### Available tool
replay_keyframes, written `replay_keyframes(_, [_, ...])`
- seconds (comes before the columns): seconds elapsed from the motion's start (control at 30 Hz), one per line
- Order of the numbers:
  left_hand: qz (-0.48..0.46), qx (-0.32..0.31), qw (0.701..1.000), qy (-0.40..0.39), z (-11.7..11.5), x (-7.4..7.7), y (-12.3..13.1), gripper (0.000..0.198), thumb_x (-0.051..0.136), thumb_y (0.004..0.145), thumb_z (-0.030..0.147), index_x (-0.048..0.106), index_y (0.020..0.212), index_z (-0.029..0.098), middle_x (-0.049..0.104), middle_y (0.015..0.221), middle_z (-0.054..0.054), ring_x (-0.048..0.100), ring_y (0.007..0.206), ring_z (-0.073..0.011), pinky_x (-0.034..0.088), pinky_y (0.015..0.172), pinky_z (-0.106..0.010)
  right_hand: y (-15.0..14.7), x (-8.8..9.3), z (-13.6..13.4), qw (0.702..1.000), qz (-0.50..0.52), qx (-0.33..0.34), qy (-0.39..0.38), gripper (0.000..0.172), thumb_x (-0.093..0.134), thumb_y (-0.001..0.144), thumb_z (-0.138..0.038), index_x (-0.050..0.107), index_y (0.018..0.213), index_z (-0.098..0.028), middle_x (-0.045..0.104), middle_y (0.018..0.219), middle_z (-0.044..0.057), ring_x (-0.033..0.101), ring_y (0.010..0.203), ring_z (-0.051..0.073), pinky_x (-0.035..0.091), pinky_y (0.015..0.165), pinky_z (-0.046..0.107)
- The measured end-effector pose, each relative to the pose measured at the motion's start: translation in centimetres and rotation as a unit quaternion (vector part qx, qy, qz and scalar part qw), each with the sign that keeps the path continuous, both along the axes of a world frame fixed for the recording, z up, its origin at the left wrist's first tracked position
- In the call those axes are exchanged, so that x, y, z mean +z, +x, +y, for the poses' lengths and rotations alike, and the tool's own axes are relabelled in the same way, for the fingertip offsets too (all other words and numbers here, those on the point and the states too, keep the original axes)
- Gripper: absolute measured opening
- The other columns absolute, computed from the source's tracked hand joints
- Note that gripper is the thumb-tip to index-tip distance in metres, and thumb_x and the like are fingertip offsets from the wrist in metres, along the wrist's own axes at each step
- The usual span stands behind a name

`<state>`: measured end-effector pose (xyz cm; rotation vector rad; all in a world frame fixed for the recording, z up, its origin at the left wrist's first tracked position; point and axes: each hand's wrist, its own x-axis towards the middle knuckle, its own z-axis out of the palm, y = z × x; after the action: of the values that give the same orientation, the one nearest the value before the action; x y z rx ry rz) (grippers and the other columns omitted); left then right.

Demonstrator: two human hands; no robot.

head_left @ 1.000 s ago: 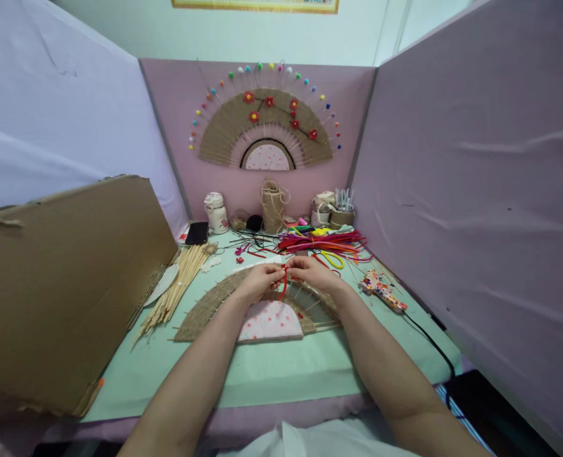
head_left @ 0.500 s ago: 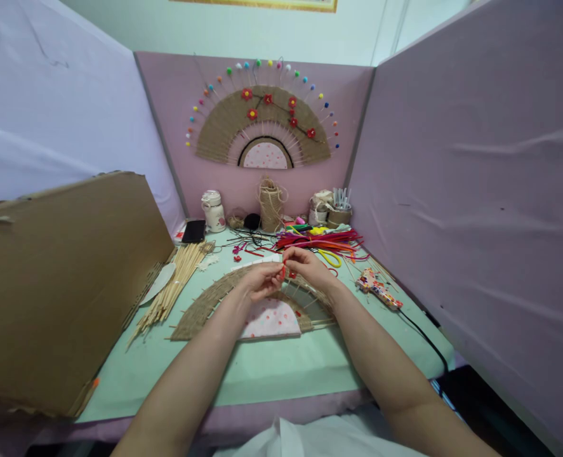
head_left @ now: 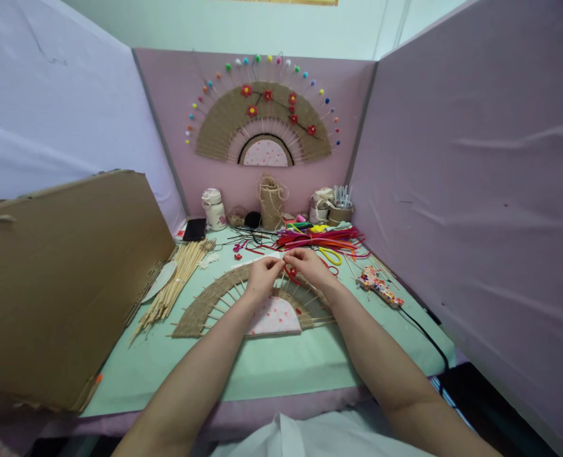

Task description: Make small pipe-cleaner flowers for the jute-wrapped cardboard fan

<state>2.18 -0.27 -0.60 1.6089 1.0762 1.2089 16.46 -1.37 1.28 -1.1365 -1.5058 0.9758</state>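
My left hand [head_left: 263, 277] and my right hand [head_left: 310, 266] meet fingertip to fingertip above a half-round twine fan [head_left: 193, 312] lying on the table. Both pinch a thin red pipe cleaner [head_left: 289, 275], which curves down below my right fingers; its ends are partly hidden. Bamboo ribs show through the fan's open band, and a white, red-dotted half circle [head_left: 275, 315] forms its base. A small red piece [head_left: 298, 311] lies on the fan at the right of that base.
Bamboo sticks [head_left: 174, 285] and a cardboard sheet [head_left: 66, 285] are on the left. Behind my hands lie red pipe cleaners [head_left: 324, 239] and yellow-handled scissors [head_left: 331, 256]. A patterned glue gun [head_left: 379, 287] with a black cord rests on the right. A finished fan [head_left: 219, 124] hangs at the back.
My left hand has turned more palm-down, its fingers now extended to a pinch against my right fingertips. The red pipe cleaner now shows as a curve under my right hand.
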Motion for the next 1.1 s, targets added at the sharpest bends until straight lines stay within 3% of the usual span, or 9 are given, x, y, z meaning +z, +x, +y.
replay_keyframes(0.13, [-0.061, -0.061, 0.993, -0.077, 0.0, 0.1, 0.0, 0.022, 0.066, 0.066, 0.034, 0.064, 0.065, 0.012, 0.055, 0.056, 0.001, 0.043, 0.049, -0.0071, 0.032, 0.05, -0.021, 0.4, -0.2, 0.2, 0.998, -0.047, 0.021, 0.024, 0.021, 0.054, 0.073, -0.036, 0.058, 0.072, -0.015, 0.054, 0.064, -0.002, 0.044, 0.058, 0.01, 0.034, 0.057, 0.024])
replay_keyframes(0.3, [-0.162, -0.15, 0.951, -0.215, -0.4, 0.7, -0.1, 0.029, 0.076, 0.056, 0.035, 0.064, 0.069, 0.011, 0.056, 0.058, -0.001, 0.043, 0.048, -0.0046, 0.03, 0.046, -0.018, 0.6, -0.1, 0.1, 0.994, -0.087, 0.048, 0.054, 0.019, 0.051, 0.076, -0.034, 0.057, 0.075, -0.016, 0.055, 0.068, -0.001, 0.046, 0.063, 0.011, 0.036, 0.06, 0.024])
replay_keyframes(0.4, [-0.167, -0.118, 0.956, -0.209, -0.5, 0.8, 0.0, 0.03, 0.077, 0.054, 0.035, 0.064, 0.067, 0.011, 0.056, 0.058, 0.0, 0.043, 0.048, -0.0043, 0.03, 0.046, -0.018, 0.4, 0.1, -0.1, 0.994, -0.088, 0.026, 0.052, 0.02, 0.051, 0.077, -0.034, 0.058, 0.076, -0.015, 0.058, 0.072, 0.0, 0.048, 0.067, 0.012, 0.037, 0.064, 0.024])
replay_keyframes(0.57, [-0.143, -0.011, 0.983, -0.117, -0.2, 0.3, 0.5, 0.027, 0.073, 0.058, 0.036, 0.065, 0.066, 0.012, 0.055, 0.054, 0.001, 0.043, 0.048, -0.006, 0.031, 0.048, -0.02, 0.2, 0.4, -0.3, 0.999, -0.047, -0.007, 0.017, 0.023, 0.054, 0.075, -0.037, 0.061, 0.078, -0.015, 0.061, 0.075, 0.001, 0.051, 0.068, 0.012, 0.038, 0.066, 0.025])
replay_keyframes(0.77, [-0.108, -0.011, 0.989, -0.097, -0.3, 0.3, 0.8, 0.028, 0.073, 0.057, 0.038, 0.064, 0.064, 0.013, 0.055, 0.052, 0.002, 0.044, 0.049, -0.0076, 0.033, 0.049, -0.022, 0.4, 0.3, -0.2, 0.999, -0.05, 0.003, 0.017, 0.02, 0.056, 0.072, -0.034, 0.059, 0.071, -0.015, 0.055, 0.065, -0.002, 0.046, 0.061, 0.011, 0.035, 0.059, 0.023])
replay_keyframes(0.93, [-0.141, -0.11, 0.971, -0.159, -0.1, 0.5, -0.1, 0.032, 0.078, 0.055, 0.038, 0.062, 0.065, 0.012, 0.054, 0.054, 0.002, 0.042, 0.047, -0.0048, 0.031, 0.046, -0.019, 0.8, 0.6, -0.6, 0.995, -0.077, 0.051, 0.048, 0.017, 0.052, 0.077, -0.033, 0.057, 0.076, -0.016, 0.054, 0.069, -0.002, 0.045, 0.063, 0.011, 0.035, 0.061, 0.023])
replay_keyframes(1.03, [-0.162, -0.224, 0.931, -0.236, -0.2, 1.2, -1.4, 0.031, 0.08, 0.056, 0.033, 0.063, 0.07, 0.011, 0.056, 0.061, 0.0, 0.045, 0.051, -0.0036, 0.036, 0.051, -0.017, 0.9, 0.9, -1.1, 0.991, -0.045, 0.122, 0.042, 0.019, 0.053, 0.079, -0.036, 0.057, 0.079, -0.017, 0.054, 0.071, -0.003, 0.045, 0.064, 0.01, 0.035, 0.061, 0.022])
replay_keyframes(1.1, [-0.164, -0.254, 0.915, -0.266, -0.3, 1.6, -2.0, 0.031, 0.08, 0.056, 0.031, 0.065, 0.074, 0.011, 0.058, 0.065, -0.001, 0.048, 0.054, -0.0039, 0.039, 0.053, -0.017, 0.9, 0.9, -1.1, 0.989, -0.006, 0.148, 0.023, 0.022, 0.056, 0.078, -0.039, 0.057, 0.081, -0.017, 0.055, 0.071, -0.003, 0.046, 0.064, 0.01, 0.036, 0.06, 0.022])
